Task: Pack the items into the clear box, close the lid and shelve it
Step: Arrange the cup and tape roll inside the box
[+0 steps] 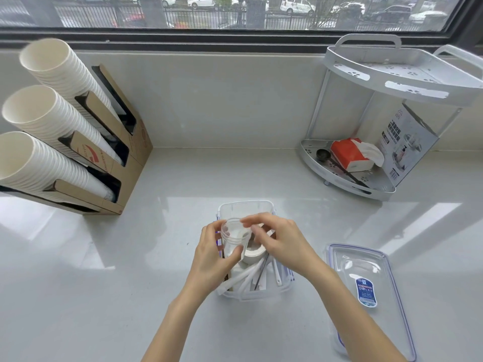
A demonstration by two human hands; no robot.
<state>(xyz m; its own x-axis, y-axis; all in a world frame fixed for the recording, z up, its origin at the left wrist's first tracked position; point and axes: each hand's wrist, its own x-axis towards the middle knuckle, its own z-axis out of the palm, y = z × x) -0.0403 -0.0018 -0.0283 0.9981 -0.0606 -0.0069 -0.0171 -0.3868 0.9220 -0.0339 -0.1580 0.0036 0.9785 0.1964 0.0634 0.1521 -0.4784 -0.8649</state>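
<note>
The clear box [245, 206] stands open on the counter in front of me, holding a roll of white tape [253, 253] and several white spoons and wrapped utensils [251, 276]. Over the box my left hand [211, 257] grips a small clear plastic cup [234, 237] tilted on its side, fingers and thumb curled round it. My right hand [277, 242] pinches the cup's rim from the right. The box's clear lid [371, 296], with a blue label, lies flat on the counter to the right.
A white two-tier corner shelf [402, 74] stands at the back right; its lower tier holds an orange tissue pack [349, 154], a black scoop [322, 154] and a printed carton [410, 142]. A cardboard dispenser [122, 163] with stacked paper cups is at the left.
</note>
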